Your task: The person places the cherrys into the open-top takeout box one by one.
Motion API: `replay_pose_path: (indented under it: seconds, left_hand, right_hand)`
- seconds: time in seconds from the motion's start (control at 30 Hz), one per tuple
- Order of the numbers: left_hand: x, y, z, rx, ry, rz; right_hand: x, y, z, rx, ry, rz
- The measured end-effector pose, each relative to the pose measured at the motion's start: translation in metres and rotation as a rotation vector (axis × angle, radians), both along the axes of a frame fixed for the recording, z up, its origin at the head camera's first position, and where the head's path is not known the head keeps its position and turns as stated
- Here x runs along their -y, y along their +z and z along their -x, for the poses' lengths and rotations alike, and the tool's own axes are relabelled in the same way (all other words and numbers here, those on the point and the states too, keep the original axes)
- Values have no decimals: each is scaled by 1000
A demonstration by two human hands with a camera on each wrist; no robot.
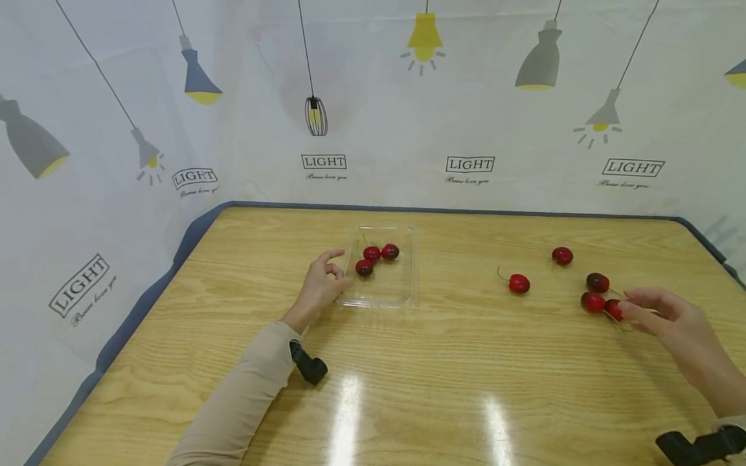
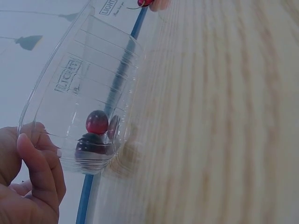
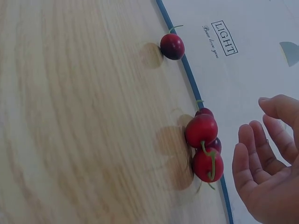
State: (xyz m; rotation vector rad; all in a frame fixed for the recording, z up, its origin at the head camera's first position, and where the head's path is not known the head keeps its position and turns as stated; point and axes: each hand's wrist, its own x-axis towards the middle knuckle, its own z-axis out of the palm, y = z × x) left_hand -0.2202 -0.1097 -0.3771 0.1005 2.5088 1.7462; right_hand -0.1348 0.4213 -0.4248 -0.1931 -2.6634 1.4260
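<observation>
A clear plastic box (image 1: 379,302) stands on the table with three dark red cherries (image 1: 364,268) in it. My left hand (image 1: 322,281) holds the box's left rim; in the left wrist view, thumb and fingers (image 2: 39,168) pinch the clear edge. Over on the right, my right hand (image 1: 678,323) hovers by a cluster of three cherries (image 1: 593,301). In the right wrist view its fingers (image 3: 254,154) are loosely bent and apart from the cherries, with nothing held. Green stems show on the nearest cherry (image 3: 208,165).
Between the box and the cluster lie two single cherries, one with its stem to the left (image 1: 519,283) and one farther back (image 1: 562,255). The wooden table (image 1: 408,375) ends at a blue edge, with a lamp-printed white cloth (image 1: 384,129) behind.
</observation>
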Motion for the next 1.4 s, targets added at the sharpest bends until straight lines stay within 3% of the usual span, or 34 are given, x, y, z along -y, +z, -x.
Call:
replay_pose_path:
  seconds: [0.33, 0.57, 0.8, 0.97, 1.07, 1.23, 1.4]
  left_hand:
    - [-1, 1, -1, 8, 0, -2]
    - [-9, 35, -23, 27, -22, -2]
    - [-9, 36, -25, 21, -31, 4]
    - [-7, 32, -21, 26, -30, 0]
    - [-4, 22, -14, 27, -29, -13]
    - [0, 5, -3, 22, -19, -15]
    - [-1, 1, -1, 7, -9, -7]
  right_hand:
    - [-7, -3, -11, 45, 0, 53]
    - [-8, -6, -15, 81, 1, 48]
    - [3, 4, -22, 111, 5, 86]
    - [18, 16, -30, 116, 19, 117]
    - [23, 19, -32, 95, 39, 145]
    - [27, 21, -32, 89, 54, 168]
    - [28, 19, -32, 107, 25, 155]
